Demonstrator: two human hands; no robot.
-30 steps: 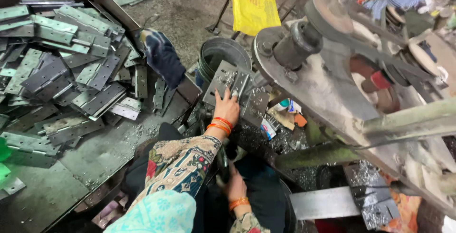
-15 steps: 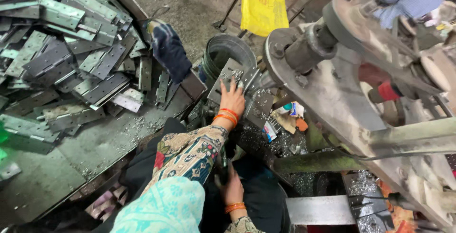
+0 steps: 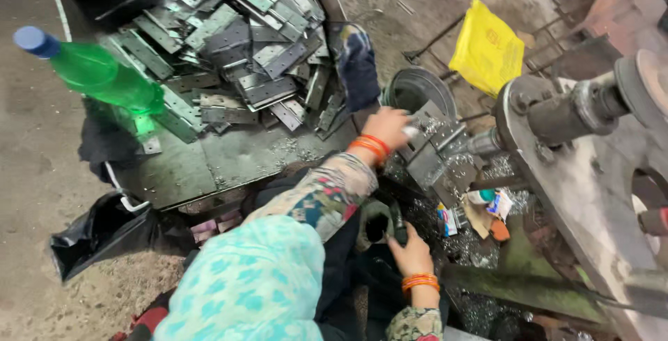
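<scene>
Her left hand (image 3: 388,127) lies with fingers curled over a grey metal plate (image 3: 433,147) on the press bed, just beside the bucket (image 3: 416,89). Her right hand (image 3: 410,250) grips a dark handle (image 3: 396,221) lower down. Plates (image 3: 236,42) lie heaped behind, near a green bottle (image 3: 97,73).

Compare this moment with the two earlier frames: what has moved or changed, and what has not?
The view swung left, bringing a green bottle into sight. The left hand stays on the grey metal block by the press, shifted only slightly. The right hand remains low near the lap. The pile of metal plates and yellow bag lie unchanged.
</scene>
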